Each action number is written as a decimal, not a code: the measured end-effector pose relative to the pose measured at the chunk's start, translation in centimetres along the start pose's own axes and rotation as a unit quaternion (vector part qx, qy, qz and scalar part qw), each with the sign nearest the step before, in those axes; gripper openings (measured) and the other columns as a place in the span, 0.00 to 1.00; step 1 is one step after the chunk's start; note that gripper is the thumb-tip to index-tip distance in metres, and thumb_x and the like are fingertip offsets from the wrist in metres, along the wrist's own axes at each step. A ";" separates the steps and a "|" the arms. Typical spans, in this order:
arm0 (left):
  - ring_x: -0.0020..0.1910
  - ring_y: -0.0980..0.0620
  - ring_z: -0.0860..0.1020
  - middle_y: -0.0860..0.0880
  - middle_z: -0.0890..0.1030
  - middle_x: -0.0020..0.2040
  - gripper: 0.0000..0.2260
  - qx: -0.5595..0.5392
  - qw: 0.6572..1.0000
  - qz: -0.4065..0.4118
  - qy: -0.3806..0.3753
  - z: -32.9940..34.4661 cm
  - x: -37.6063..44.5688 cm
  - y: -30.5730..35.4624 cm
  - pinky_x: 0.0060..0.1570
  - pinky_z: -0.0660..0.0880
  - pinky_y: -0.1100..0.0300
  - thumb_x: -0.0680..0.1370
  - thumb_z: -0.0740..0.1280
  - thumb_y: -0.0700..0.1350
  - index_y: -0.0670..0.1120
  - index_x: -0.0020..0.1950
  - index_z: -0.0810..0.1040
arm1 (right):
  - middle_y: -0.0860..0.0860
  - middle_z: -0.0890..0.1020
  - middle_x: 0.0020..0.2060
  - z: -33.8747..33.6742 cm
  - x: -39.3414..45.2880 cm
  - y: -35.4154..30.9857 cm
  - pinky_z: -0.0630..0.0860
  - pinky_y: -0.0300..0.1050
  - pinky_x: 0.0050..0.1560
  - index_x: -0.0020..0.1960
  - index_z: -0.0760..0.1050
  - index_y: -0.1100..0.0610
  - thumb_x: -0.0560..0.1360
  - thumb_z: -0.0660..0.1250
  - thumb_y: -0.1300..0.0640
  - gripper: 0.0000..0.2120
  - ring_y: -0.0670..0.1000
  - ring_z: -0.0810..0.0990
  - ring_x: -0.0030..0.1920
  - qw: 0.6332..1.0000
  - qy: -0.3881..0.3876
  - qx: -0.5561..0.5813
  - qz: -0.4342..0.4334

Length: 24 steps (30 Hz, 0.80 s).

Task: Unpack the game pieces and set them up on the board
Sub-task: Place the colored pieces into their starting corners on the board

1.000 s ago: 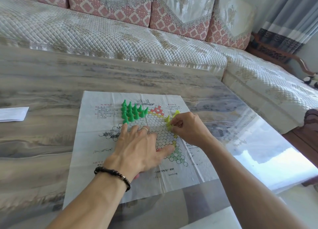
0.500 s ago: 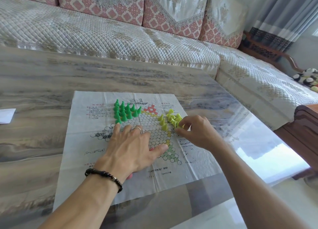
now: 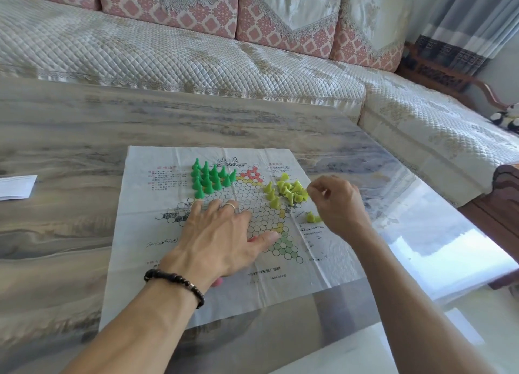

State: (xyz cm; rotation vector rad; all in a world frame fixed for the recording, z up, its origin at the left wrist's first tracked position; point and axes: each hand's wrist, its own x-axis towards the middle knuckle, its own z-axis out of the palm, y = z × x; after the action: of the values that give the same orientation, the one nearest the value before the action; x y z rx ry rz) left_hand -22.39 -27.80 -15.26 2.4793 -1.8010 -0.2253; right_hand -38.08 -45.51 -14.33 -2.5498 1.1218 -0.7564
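A white paper game board (image 3: 157, 261) with a printed hexagon grid lies on the table. Several dark green cone pieces (image 3: 210, 177) stand in a tight cluster at the board's far left corner of the grid. Several yellow-green pieces (image 3: 286, 189) lie in a loose heap at the grid's right point, with two more (image 3: 313, 217) apart on the paper nearer me. My left hand (image 3: 222, 239) presses flat on the board, fingers spread; something pink-red (image 3: 217, 282) peeks out from under it. My right hand (image 3: 337, 202) hovers just right of the heap, fingers loosely curled, nothing visible in them.
The board lies on a glossy marbled table (image 3: 70, 137). A white paper slip (image 3: 15, 187) sits at the table's left edge. A quilted sofa (image 3: 168, 53) runs behind and along the right side. A dark wooden piece of furniture (image 3: 502, 194) stands at right.
My right hand let the yellow-green pieces go in a heap at the grid's right point and drew back to the right. My left hand stayed flat on the board.
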 end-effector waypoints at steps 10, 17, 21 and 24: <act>0.72 0.45 0.64 0.46 0.65 0.74 0.41 -0.004 1.000 -0.001 -0.009 -0.1 0.0 -0.1 0.72 0.55 0.39 0.69 0.39 0.75 0.53 0.67 0.71 | 0.40 0.78 0.42 -1.1 -1.2 1.8 0.69 0.37 0.40 0.51 0.82 0.45 0.70 0.74 0.48 0.10 0.38 0.75 0.41 0.985 -0.169 -0.025 0.023; 0.72 0.46 0.64 0.46 0.64 0.75 0.43 -0.010 1.000 0.009 -0.012 -0.7 -0.3 -0.2 0.71 0.57 0.40 0.66 0.36 0.75 0.54 0.66 0.72 | 0.40 0.76 0.39 -0.4 -1.5 0.6 0.70 0.39 0.42 0.49 0.84 0.47 0.73 0.70 0.55 0.06 0.39 0.73 0.38 0.989 -0.139 -0.055 -0.005; 0.71 0.46 0.65 0.47 0.66 0.74 0.45 -0.008 1.000 0.009 -0.008 -0.7 -0.3 -0.2 0.71 0.56 0.40 0.65 0.35 0.76 0.54 0.68 0.71 | 0.41 0.79 0.39 -0.5 -1.5 0.1 0.74 0.41 0.43 0.51 0.83 0.50 0.73 0.71 0.51 0.08 0.40 0.75 0.38 0.991 -0.120 -0.058 -0.022; 0.71 0.46 0.65 0.47 0.66 0.74 0.44 -0.005 1.000 0.008 -0.009 -0.5 -0.2 -0.2 0.71 0.56 0.40 0.66 0.36 0.76 0.53 0.67 0.72 | 0.46 0.83 0.42 -0.1 -1.3 -0.4 0.78 0.47 0.46 0.55 0.82 0.54 0.74 0.68 0.59 0.11 0.47 0.79 0.40 0.990 -0.110 -0.085 -0.023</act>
State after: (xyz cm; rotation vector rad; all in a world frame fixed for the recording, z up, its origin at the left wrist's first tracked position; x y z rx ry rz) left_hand -22.16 -27.54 -14.79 2.4640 -1.8208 -0.2550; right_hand -38.68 -44.28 -14.52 -2.7261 1.1016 -0.3910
